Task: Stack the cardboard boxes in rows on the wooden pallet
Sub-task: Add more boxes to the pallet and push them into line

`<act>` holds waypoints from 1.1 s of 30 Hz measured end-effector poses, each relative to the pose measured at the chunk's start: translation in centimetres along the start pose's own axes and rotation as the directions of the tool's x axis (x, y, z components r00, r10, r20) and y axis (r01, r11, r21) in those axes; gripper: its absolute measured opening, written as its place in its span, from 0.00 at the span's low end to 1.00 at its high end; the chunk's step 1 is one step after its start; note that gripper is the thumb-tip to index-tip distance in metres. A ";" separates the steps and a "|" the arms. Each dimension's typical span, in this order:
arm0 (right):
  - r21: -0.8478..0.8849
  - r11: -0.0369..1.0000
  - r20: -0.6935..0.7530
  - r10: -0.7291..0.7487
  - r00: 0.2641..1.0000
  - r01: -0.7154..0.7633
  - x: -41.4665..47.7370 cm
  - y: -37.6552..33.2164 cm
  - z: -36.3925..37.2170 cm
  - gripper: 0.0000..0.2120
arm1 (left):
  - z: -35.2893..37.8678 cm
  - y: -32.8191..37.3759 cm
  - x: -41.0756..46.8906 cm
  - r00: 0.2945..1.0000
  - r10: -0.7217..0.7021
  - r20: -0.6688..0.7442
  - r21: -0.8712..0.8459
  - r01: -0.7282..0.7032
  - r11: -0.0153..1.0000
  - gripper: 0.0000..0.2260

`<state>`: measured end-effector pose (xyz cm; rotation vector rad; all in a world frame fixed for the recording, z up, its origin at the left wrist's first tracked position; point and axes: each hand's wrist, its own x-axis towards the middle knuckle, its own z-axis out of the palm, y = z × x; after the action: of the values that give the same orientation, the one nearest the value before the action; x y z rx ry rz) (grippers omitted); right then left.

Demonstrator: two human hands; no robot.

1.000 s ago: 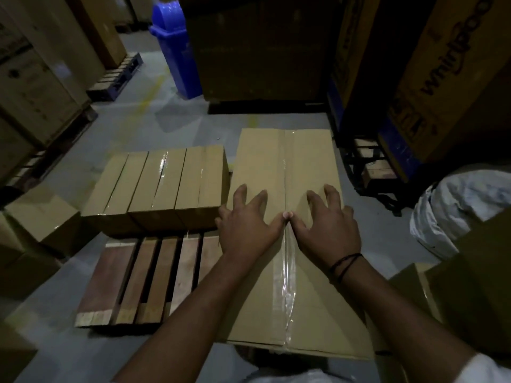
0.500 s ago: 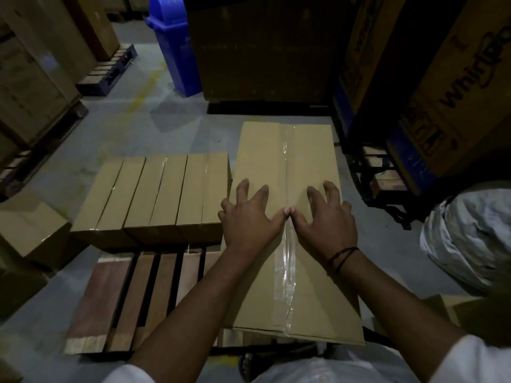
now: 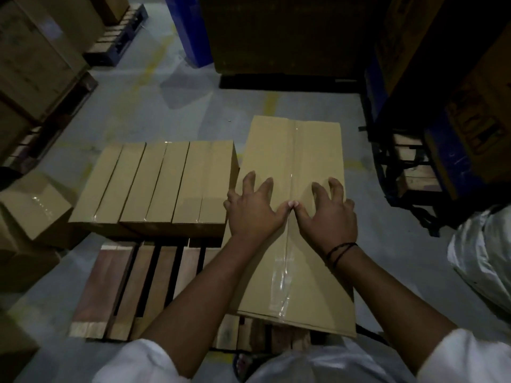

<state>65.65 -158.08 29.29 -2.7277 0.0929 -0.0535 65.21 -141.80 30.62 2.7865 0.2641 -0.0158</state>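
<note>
A long taped cardboard box [image 3: 293, 150] lies lengthwise on the right side of the wooden pallet [image 3: 121, 288]. My left hand [image 3: 253, 208] and my right hand [image 3: 327, 214] both press on its top with fingers spread, thumbs touching over the tape seam. The fingertips of my right hand arch up slightly. A row of three flat taped boxes [image 3: 154, 186] sits side by side on the pallet's far left part, touching the long box. The near left slats of the pallet are bare.
Loose boxes [image 3: 33, 205] lie on the floor at left. Tall cartons [image 3: 276, 31] and a blue bin [image 3: 190, 29] stand behind. A dark cart with cartons [image 3: 409, 161] is at right, a white sack [image 3: 486, 250] near it.
The view has tilted further down and moved closer over the pallet. Both hands stay on top of the long box; my fingers have spread and arched a little.
</note>
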 end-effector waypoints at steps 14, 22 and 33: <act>0.115 0.988 0.201 -0.122 0.972 0.100 23.8 7.0 8.0 0.31 | 9.4 6.1 18.6 0.969 -0.242 0.052 0.014 0.242 0.970 0.34; 0.151 0.985 0.202 -0.109 0.973 0.079 28.3 6.4 17.5 0.35 | 16.5 -1.0 24.2 0.966 -0.247 0.074 -0.203 0.257 0.945 0.28; 0.169 0.985 0.118 -0.048 0.992 0.027 30.1 3.8 34.9 0.33 | 26.9 -15.0 31.0 0.985 -0.120 0.126 -0.282 0.152 0.947 0.24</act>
<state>97.21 -149.81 -3.50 -2.5582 0.0016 0.0903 93.50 -131.34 -1.08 2.4607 0.3971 -0.1481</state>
